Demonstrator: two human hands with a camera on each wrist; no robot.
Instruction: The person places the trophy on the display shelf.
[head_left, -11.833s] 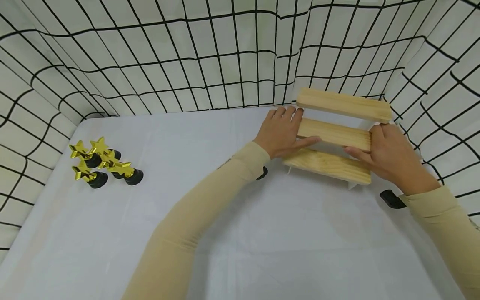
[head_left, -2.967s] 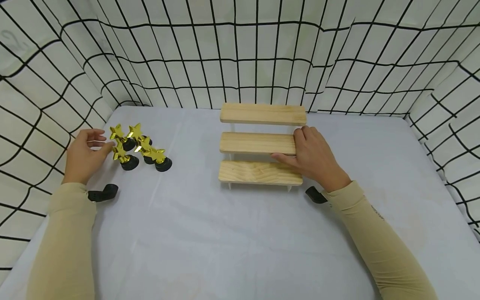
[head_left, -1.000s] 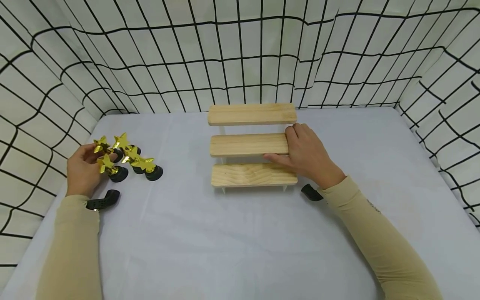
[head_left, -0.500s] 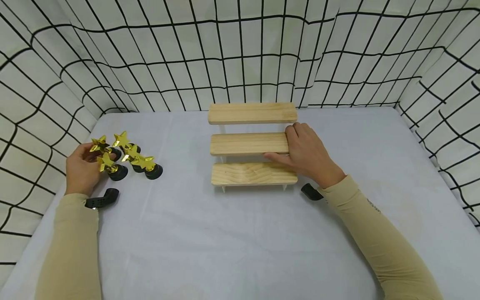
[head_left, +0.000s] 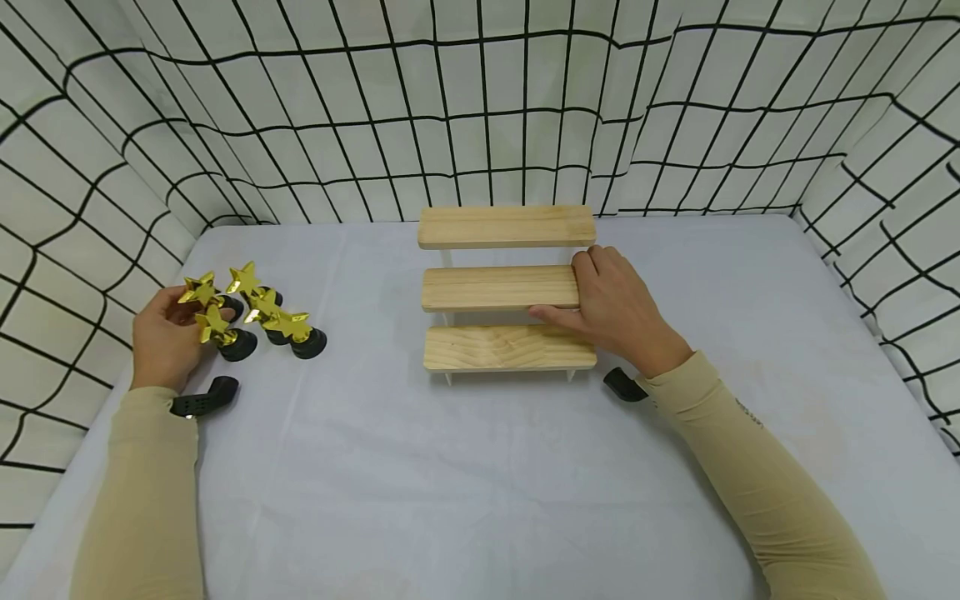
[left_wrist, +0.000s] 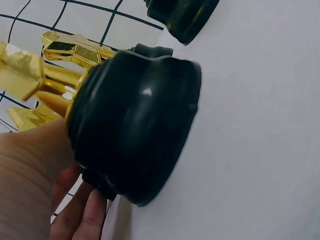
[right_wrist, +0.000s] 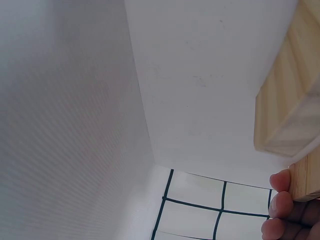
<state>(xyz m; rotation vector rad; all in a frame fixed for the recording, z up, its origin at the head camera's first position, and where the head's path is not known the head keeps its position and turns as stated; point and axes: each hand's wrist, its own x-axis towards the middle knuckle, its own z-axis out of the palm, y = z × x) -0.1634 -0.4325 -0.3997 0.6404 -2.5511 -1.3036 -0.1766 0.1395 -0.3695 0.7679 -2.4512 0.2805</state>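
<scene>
A three-tier wooden display stand point(head_left: 510, 350) with pale boards on white supports stands near the back middle. My right hand point(head_left: 618, 310) grips the right end of its middle board, thumb along the front edge; in the right wrist view the fingertips point(right_wrist: 280, 202) curl at the board's end. To the left, several gold star trophies on black bases cluster on the cloth. My left hand point(head_left: 168, 337) reaches round the back-left star trophy point(head_left: 201, 290), its fingers partly hidden behind it. A nearer star trophy point(head_left: 238, 346) stands before the thumb; its black base point(left_wrist: 135, 120) fills the left wrist view.
A white cloth point(head_left: 480, 483) covers the table. Black wire grid panels point(head_left: 487, 108) stand along the back and both sides. Other star trophies point(head_left: 306, 337) stand just right of the left hand. A black wrist device point(head_left: 206, 398) sticks out from the left sleeve.
Since the oldest frame, the display stand has gone from the right corner to the middle. My left hand left it, went to the trophies and closed round one; the last second is nearly still.
</scene>
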